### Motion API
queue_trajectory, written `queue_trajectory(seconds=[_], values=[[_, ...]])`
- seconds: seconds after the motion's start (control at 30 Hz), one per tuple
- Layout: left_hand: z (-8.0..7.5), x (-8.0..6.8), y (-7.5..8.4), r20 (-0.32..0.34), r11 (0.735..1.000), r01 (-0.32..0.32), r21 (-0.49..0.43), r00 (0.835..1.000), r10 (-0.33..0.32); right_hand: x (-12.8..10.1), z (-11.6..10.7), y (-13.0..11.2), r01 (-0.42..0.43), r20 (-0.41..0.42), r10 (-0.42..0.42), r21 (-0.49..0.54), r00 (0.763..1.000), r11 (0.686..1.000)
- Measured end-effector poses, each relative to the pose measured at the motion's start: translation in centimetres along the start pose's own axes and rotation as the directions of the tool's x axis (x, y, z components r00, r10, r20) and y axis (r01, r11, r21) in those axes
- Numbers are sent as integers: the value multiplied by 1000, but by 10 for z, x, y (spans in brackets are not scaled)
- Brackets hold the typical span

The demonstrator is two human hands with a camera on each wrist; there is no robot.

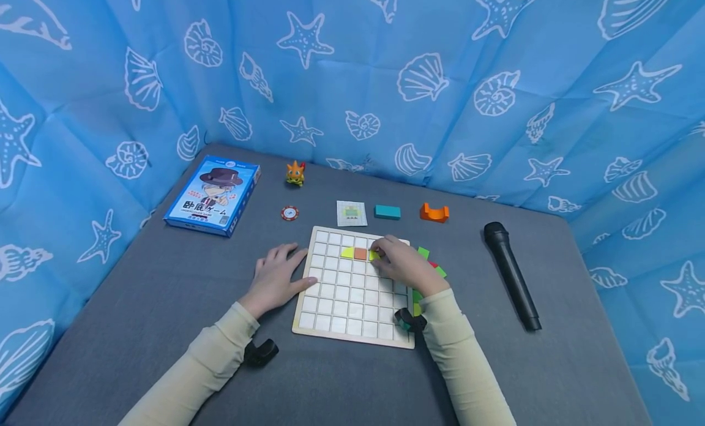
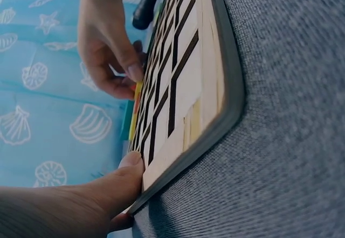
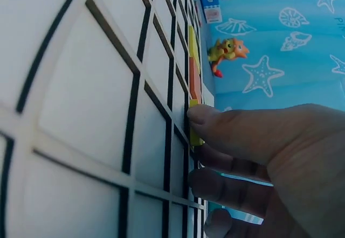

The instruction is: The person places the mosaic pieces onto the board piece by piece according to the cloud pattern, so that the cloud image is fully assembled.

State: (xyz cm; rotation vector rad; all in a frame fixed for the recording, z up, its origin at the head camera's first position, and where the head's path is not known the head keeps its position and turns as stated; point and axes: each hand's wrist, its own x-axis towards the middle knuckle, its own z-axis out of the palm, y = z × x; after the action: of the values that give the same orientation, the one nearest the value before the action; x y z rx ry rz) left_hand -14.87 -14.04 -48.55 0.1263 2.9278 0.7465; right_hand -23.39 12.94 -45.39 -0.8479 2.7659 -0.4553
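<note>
On the grey cloth-covered table (image 1: 165, 328), the right hand (image 1: 406, 264) pinches a flat yellow tile (image 3: 195, 138) at one o'clock on the white-gridded wooden board (image 1: 352, 338); it is best settled level while the left hand (image 1: 277, 277), fingers loose, braces the nine-o'clock edge.

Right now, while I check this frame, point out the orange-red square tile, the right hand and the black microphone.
Orange-red square tile (image 1: 360, 253): head view, middle of its top face.
Right hand (image 1: 406, 265): head view, back of the hand.
Black microphone (image 1: 513, 276): head view, middle of its handle.
</note>
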Motion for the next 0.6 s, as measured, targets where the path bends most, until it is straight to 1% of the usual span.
queue_trajectory(seconds=[0.17, 0.4, 0.6], values=[[0, 0, 1, 2, 1000, -13, -11, 1000, 13, 2, 2, 2, 22, -5, -22, 8, 1000, 1000], [0, -1, 1, -8, 1000, -10, -15, 1000, 10, 4, 3, 2, 27, -13, -27, 11, 1000, 1000], [1, 0, 1, -10, 1000, -12, -10, 1000, 12, 1, 3, 1, 29, -17, -29, 3, 999, 1000]])
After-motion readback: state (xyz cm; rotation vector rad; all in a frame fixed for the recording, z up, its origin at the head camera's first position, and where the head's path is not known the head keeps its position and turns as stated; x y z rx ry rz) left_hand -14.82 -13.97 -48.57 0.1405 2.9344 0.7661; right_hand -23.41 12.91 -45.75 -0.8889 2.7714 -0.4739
